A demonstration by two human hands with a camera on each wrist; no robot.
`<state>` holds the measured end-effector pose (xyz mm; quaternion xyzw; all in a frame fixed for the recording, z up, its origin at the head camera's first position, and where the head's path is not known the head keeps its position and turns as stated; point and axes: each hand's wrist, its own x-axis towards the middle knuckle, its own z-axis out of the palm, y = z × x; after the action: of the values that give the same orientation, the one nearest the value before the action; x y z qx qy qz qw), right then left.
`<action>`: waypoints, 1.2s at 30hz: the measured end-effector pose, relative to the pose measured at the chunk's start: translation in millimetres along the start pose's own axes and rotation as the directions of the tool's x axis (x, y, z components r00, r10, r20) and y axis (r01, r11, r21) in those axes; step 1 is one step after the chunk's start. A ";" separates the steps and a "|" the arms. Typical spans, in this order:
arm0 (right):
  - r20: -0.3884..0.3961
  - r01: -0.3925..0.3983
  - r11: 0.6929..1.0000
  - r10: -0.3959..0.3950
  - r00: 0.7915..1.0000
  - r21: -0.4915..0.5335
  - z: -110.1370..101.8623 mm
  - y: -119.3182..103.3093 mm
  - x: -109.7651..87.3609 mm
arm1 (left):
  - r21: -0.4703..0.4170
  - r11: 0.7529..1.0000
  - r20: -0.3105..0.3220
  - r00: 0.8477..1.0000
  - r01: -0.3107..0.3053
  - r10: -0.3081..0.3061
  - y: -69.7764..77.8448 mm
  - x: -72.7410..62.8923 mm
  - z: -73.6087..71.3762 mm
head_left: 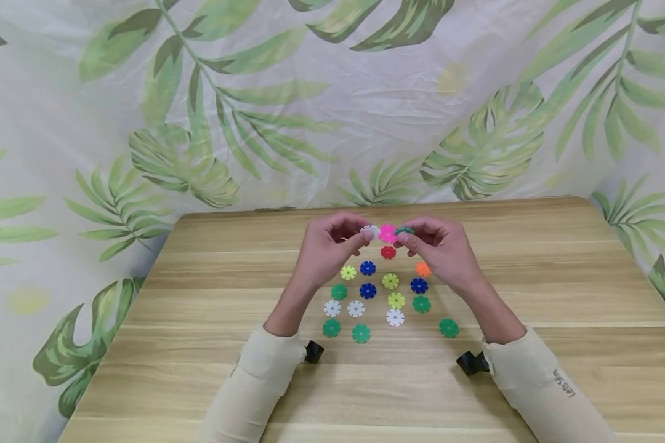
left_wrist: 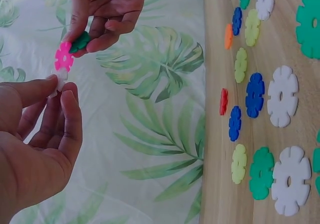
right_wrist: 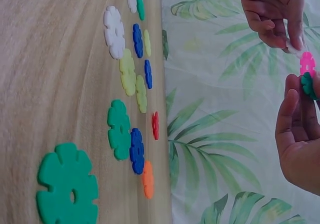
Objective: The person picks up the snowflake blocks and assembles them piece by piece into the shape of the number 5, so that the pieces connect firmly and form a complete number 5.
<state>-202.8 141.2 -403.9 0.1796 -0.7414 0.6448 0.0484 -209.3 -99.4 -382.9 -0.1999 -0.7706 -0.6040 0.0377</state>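
I've got the pink notched flower disc (head_left: 388, 234) up off the table (head_left: 210, 295), toward the far edge as the head cam has it, btwn the white disc (left_wrist: 62, 77) and the green disc (left_wrist: 80, 42). White overlaps pink's rim; green sits turned against its other side. Can't tell if either is locked in.

L hand (head_left: 329, 246) pinches white btwn thumb and fingertips, other fingers bent in below. R hand (head_left: 443, 252) pinches green the same way, rest of the fingers curled under. Both grips are out at the rims, prob. so pink's notches stay clear and visible; the two-sided hold prob. steadies it too.

Red disc (head_left: 388, 253) lies flat just below the hands, nearest of the loose ones to the far edge. Behind it, toward the near edge: blue discs (head_left: 368, 291), yellow discs (head_left: 396, 300), one orange disc (head_left: 423, 269) by the R wrist, white discs (head_left: 332, 308), green discs (head_left: 449, 328). All flat, mostly spaced apart btwn the forearms, prob. for easy reach.

Black wrist mounts (head_left: 314, 352) poke from both cuffs. Leaf-print cloth (head_left: 266, 104) hangs past the far edge.
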 end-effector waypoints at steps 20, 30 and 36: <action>-0.070 -0.042 0.998 0.038 0.997 -0.054 5.7 -1.2 -2.5 | -0.049 0.999 -0.059 0.998 -0.008 0.005 -0.2 -3.0 13.9; -0.052 -0.060 0.996 0.057 0.997 -0.059 3.8 -1.1 -2.2 | -0.062 0.998 -0.083 0.997 0.003 -0.008 -2.4 -1.9 18.6; 0.084 -0.055 0.998 0.059 0.995 -0.043 0.3 -4.8 -0.9 | -0.039 0.999 -0.040 0.999 0.001 -0.002 -3.6 -0.9 15.3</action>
<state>-200.3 140.6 -399.7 0.1845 -0.7605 0.6226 0.0021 -206.9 -85.9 -390.6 -0.1880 -0.7580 -0.6226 0.0487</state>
